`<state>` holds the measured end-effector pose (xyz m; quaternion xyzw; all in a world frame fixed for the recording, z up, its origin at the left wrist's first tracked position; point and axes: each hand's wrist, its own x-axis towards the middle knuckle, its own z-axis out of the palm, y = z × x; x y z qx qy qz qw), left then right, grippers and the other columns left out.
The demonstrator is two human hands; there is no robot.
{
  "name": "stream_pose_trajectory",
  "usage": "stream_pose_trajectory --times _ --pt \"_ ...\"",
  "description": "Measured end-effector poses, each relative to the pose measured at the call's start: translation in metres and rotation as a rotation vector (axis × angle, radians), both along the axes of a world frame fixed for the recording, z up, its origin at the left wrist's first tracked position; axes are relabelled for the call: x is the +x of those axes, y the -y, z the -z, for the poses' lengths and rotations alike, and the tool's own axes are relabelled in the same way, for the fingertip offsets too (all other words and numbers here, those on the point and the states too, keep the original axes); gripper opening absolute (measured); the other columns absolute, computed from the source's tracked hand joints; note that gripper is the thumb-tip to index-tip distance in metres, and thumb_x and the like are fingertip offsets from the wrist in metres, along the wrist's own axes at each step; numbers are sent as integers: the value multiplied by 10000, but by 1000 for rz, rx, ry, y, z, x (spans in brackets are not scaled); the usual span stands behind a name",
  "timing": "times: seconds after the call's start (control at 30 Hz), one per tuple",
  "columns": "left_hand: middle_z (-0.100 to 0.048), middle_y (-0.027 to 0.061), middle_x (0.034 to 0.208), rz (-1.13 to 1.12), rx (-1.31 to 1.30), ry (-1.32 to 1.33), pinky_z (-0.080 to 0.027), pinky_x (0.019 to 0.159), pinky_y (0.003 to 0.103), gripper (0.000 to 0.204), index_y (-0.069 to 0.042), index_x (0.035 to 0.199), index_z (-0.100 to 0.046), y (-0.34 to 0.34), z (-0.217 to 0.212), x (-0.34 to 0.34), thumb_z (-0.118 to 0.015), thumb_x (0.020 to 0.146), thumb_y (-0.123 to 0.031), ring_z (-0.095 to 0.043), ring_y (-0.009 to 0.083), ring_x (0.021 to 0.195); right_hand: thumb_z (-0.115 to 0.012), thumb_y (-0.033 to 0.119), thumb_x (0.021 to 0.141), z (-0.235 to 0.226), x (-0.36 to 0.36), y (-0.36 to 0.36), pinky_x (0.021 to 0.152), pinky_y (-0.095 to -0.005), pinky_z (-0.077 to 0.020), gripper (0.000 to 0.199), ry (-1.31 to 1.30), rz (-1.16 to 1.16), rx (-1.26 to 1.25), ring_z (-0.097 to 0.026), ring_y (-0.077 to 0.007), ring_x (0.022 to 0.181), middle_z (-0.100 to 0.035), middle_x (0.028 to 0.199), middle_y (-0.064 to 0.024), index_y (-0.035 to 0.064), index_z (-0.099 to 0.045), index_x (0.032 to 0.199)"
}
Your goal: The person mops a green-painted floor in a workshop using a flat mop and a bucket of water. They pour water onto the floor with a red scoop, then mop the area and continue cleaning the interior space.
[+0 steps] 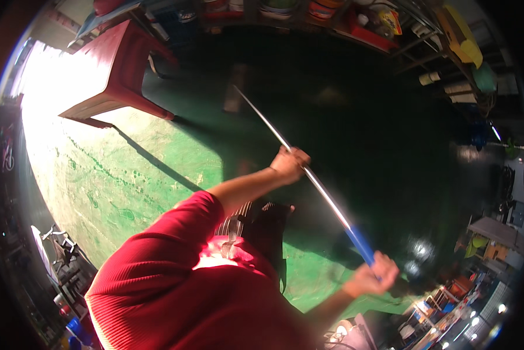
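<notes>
A long silver pole (328,197) with a blue grip slants from the lower right up toward the middle of the floor. Wrapped round its bare metal part, about midway along, is my left hand (290,164). Lower down, my right hand (377,273) is closed on the blue grip near the pole's near end. The far tip of the pole reaches a dim, brownish rectangular shape (234,96) on the floor. Shadow hides whether the two are joined, and what kind of head the pole has, if any.
A red plastic table (124,70) stands at the far left. Tubs and a red tray (367,34) line the far edge. Racks with a yellow item (463,38) are at the far right, cluttered shelves (443,303) at the lower right. The green floor (133,192) is part sunlit, part dark.
</notes>
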<state>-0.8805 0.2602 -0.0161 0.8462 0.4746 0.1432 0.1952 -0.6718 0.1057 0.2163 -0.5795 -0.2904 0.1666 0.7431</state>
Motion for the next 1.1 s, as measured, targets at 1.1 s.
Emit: stream_pose_trajectory --times 1.1 --pt "-459 28 987 865 -391 174 -312 915 532 263 -169 913 -462 452 -26 412 -584 755 -340 -369 249 1156 -347 50 888 -79 126 517 578 -331 -408 204 878 252 -380 -421 -170 524 -403 566 -86 7 -406 698"
